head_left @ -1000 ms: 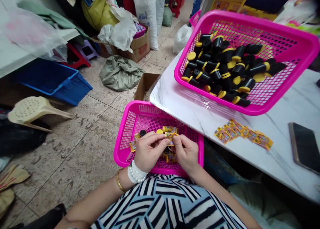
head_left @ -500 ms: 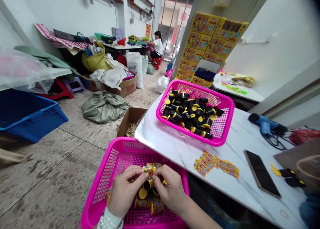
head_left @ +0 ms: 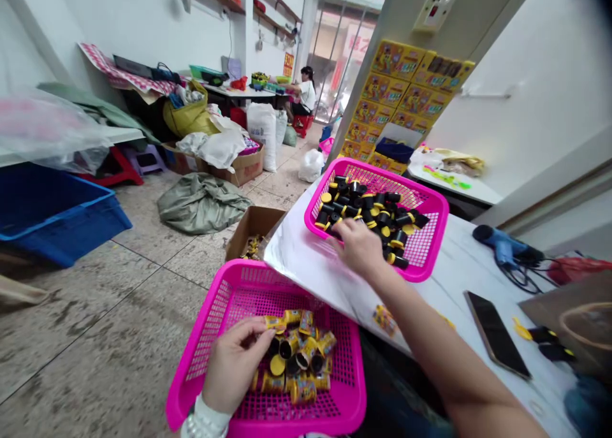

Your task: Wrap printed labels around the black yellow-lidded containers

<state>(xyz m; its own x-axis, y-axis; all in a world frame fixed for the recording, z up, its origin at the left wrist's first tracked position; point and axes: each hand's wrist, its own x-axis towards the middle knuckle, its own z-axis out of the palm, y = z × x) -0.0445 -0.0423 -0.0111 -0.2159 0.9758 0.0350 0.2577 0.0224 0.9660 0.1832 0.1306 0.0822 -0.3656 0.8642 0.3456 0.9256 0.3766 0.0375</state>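
Note:
My left hand (head_left: pixel 236 361) is over the lower pink basket (head_left: pixel 191 336), thumb and fingers pinching a small canister with a yellow printed label (head_left: pixel 275 323). Below it lie several labelled canisters (head_left: pixel 306 352), some showing dark open ends, and a round yellow cap (head_left: pixel 277 365). My right hand (head_left: pixel 356 241) reaches over the near rim of the upper pink basket (head_left: pixel 430 259), fingers apart and bent down at the black canisters (head_left: pixel 368 202) with yellow caps; the fingertips are partly hidden. Printed labels (head_left: pixel 385 320) lie on the table, partly covered by my right forearm.
On the white table (head_left: pixel 329 285) are a phone (head_left: pixel 497 333), a blue heat gun (head_left: pixel 507 245) and two black-and-yellow pieces. A cardboard box (head_left: pixel 251 231) stands on the floor beside it. Stacked yellow boxes (head_left: pixel 382 100) rise behind. A person (head_left: pixel 303 95) sits at a far table.
My right hand has left the lower basket and moved up and right to the upper one. The left hand stays in the lower basket, and the labelled canisters there now show more fully.

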